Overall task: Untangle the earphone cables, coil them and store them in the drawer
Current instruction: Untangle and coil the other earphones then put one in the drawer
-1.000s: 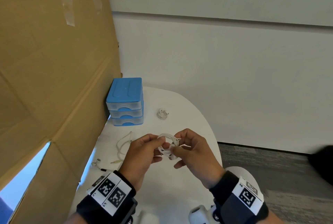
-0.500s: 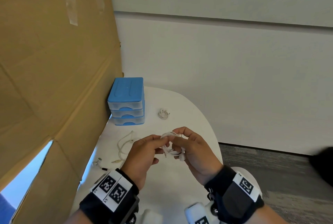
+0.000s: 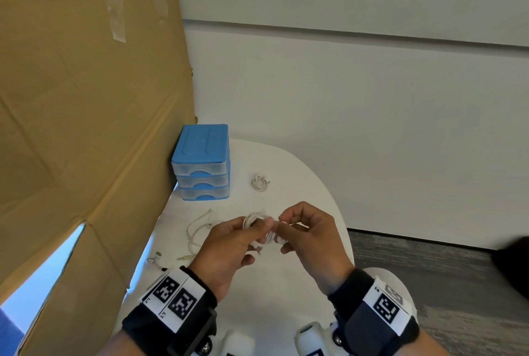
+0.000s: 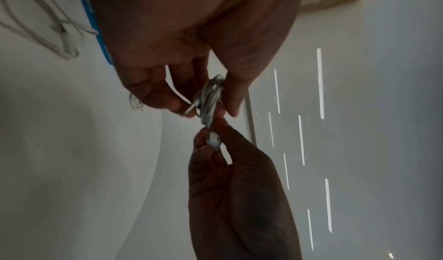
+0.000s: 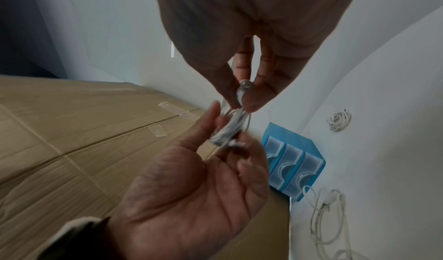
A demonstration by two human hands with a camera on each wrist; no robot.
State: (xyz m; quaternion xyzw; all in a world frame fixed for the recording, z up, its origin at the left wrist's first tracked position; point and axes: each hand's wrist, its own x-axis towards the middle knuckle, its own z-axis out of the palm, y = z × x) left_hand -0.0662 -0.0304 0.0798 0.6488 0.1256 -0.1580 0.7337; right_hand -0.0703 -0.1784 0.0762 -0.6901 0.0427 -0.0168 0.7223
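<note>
Held above the white rounded worktop (image 3: pixel 300 181), the small coil of white earphone cable (image 3: pixel 253 219) sits pinched between the thumb and fingertips of the left hand (image 3: pixel 226 252). The right hand (image 3: pixel 309 241) pinches one white earbud (image 5: pixel 244 88) at the end of that coil, its fingers drawn together around it.

Risk one: the loops are bound only by finger pressure. If the left hand eases while the right hand pulls or tucks the earbud, the coil is likely to spring open.

Risk two: a hard tug on the earbud could tighten the loops into a knot.

Risk three: the blue and clear plastic three-drawer unit (image 3: pixel 203 164) stands with all drawers closed, so freeing a hand to open one leaves the coil in a single grip.

A finished white coil (image 3: pixel 260 182) lies near the unit. A loose white earphone cable (image 3: pixel 197 229) lies uncoiled beside the left hand and could snag.
</note>
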